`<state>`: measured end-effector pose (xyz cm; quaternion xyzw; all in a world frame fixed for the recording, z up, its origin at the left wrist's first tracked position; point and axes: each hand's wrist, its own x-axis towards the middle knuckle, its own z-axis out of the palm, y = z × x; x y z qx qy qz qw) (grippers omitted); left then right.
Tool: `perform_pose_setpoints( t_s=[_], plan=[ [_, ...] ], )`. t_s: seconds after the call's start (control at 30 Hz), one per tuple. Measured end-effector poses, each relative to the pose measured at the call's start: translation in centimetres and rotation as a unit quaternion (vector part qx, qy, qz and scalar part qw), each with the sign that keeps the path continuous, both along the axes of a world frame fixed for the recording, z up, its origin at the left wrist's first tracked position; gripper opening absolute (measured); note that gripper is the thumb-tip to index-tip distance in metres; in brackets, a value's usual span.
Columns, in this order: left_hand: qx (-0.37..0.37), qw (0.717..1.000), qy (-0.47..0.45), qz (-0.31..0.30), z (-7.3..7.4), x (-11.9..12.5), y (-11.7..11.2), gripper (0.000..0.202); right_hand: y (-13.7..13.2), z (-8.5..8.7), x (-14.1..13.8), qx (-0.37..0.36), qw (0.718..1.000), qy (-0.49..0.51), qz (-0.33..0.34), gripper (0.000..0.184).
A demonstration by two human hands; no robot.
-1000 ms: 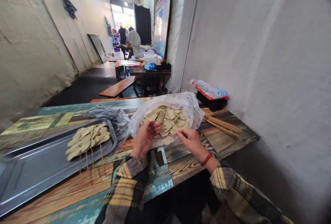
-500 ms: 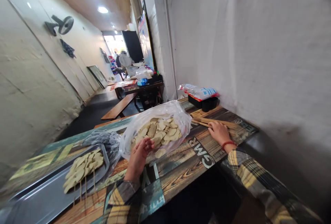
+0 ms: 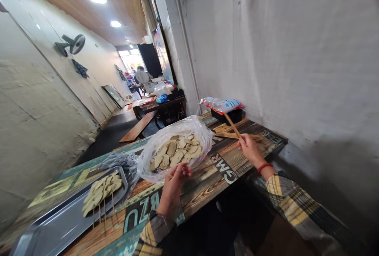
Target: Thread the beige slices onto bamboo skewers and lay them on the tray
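Observation:
My right hand [image 3: 250, 151] is closed around bamboo skewers [image 3: 231, 125], which point up and away from it; how many I cannot tell. More bamboo skewers [image 3: 245, 136] lie on the table just beyond this hand. My left hand [image 3: 174, 187] is raised at the near edge of a clear plastic bag [image 3: 204, 128], its fingers curled together. Whatever they may hold is hidden. Inside the open bag is a heap of pale, thin oval slices [image 3: 177, 149]. To the left, a metal tray [image 3: 63, 222] carries skewered slices [image 3: 102, 193], their sticks jutting over its near rim.
Behind the skewers, against the wall, a black box [image 3: 226, 117] bears a plastic packet [image 3: 222, 104]. Crumpled plastic [image 3: 121, 161] lies between tray and bag. Farther off are a bench [image 3: 140, 126], another table [image 3: 161, 104] and a seated person [image 3: 142, 75].
My right hand has lifted skewers from the pile and tilted them upward. My left hand has drawn back from over the slices to the bag's near edge. The view has shifted slightly.

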<state>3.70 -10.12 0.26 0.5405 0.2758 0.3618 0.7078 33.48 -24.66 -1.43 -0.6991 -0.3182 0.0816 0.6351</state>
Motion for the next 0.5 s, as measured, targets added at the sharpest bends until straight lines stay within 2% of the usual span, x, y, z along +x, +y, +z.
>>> perform_pose_setpoints(
  t_s=[0.07,0.2,0.3,0.4,0.5],
  plan=[
    [0.021,1.0,0.022,-0.008,-0.1,0.5,-1.3,0.047,0.4,1.0,-1.9,0.074,0.993,0.071,0.051,0.031],
    [0.102,0.991,0.081,-0.038,0.1,1.0,-4.3,0.039,1.2,2.4,-6.4,0.174,0.954,0.193,0.149,0.038],
    [0.165,0.976,0.125,-0.059,0.4,1.0,-6.1,0.035,1.5,2.9,-9.5,0.2,0.927,0.251,0.195,0.035],
    [0.186,0.969,0.15,-0.065,0.3,0.8,-7.2,0.035,1.4,3.1,-11.7,0.219,0.903,0.299,0.217,0.034],
    [0.206,0.963,0.166,-0.044,-0.2,0.5,-7.6,0.033,1.0,3.2,-13.1,0.228,0.895,0.318,0.216,0.036]
  ],
)
